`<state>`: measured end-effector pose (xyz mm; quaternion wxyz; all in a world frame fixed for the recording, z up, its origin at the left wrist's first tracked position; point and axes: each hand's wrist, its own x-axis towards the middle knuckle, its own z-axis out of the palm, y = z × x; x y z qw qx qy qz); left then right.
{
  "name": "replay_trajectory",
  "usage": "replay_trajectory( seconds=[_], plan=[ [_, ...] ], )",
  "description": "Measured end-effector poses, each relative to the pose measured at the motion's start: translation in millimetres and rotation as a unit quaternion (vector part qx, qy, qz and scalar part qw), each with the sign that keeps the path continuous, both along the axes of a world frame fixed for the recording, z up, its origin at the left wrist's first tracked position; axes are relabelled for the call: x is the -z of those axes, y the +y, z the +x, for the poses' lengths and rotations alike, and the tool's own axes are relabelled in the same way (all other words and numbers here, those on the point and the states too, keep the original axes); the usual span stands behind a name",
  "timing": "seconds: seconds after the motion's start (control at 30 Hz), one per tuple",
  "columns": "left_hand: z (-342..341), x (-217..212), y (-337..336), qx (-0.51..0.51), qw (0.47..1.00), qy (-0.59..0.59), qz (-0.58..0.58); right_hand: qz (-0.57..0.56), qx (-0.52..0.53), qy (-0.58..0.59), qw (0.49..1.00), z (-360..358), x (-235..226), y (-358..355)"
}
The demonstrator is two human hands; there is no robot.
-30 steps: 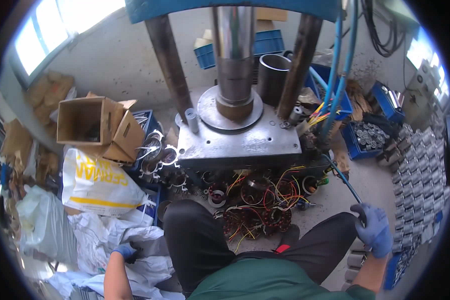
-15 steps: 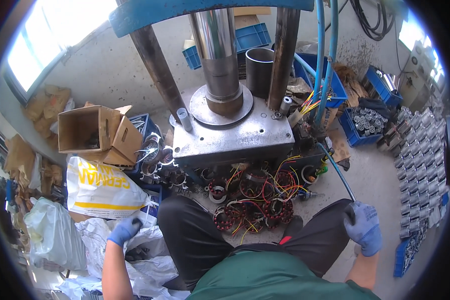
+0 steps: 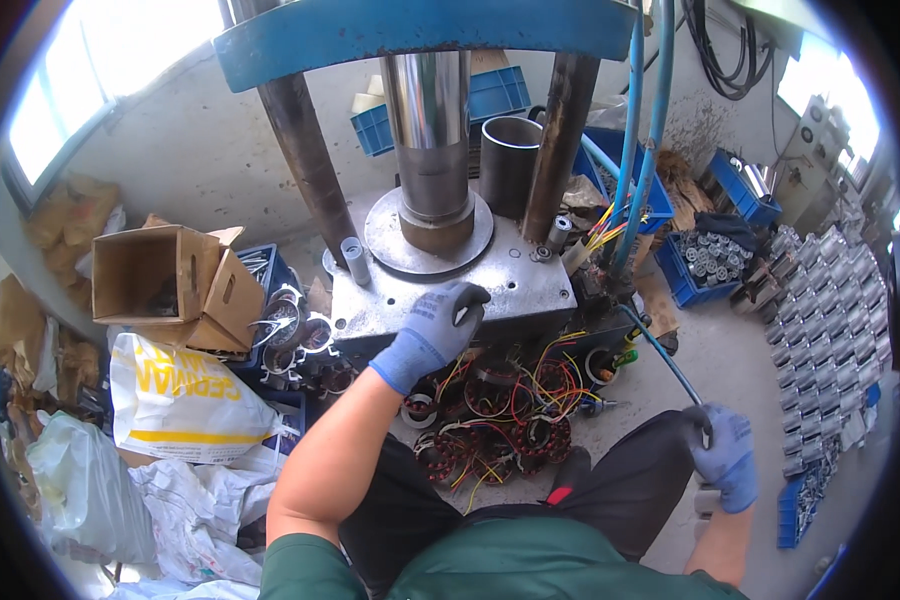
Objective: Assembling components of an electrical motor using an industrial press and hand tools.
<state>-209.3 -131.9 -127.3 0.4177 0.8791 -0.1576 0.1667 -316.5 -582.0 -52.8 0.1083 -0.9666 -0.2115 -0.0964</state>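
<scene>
My right hand (image 3: pixel 727 455), in a blue-grey glove, is closed round the end of a long metal lever (image 3: pixel 673 367) beside the press. My left hand (image 3: pixel 432 332), gloved alike, is over the front edge of the press's metal table (image 3: pixel 362 305). Its fingers are loosely curled, apart from the thumb, with nothing visible in them. Behind it, the shiny press ram (image 3: pixel 430 110) comes down onto a round plate (image 3: pixel 380 240). A small grey metal sleeve (image 3: pixel 354 260) stands upright at the table's left. Below my left hand lie several wire-wound motor stators (image 3: pixel 495 388) with red and yellow leads.
A dark steel cylinder (image 3: pixel 510 165) stands behind the right post (image 3: pixel 560 150). At left are an open cardboard box (image 3: pixel 150 285) and a white bag (image 3: pixel 190 400). Blue crates of metal parts (image 3: pixel 700 290) and stacked shiny cylinders (image 3: pixel 830 350) are at right.
My left hand has moved from beside the white bags, up and right, to the table's front edge. My right hand stays on the lever. The view has shifted slightly.
</scene>
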Motion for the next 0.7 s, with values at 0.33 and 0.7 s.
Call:
replay_trajectory(
  seconds=[0.33, 0.7],
  plan=[
    [40, 47, -9, 0.085, 0.985, 0.151, -0.006, 0.169, -0.031, -0.263, 0.949, 214, -107, 32],
    [51, 42, 3, 0.144, 0.961, 0.223, -0.07, 0.021, -0.055, 0.029, 0.998, 48, -40, 24]
  ],
)
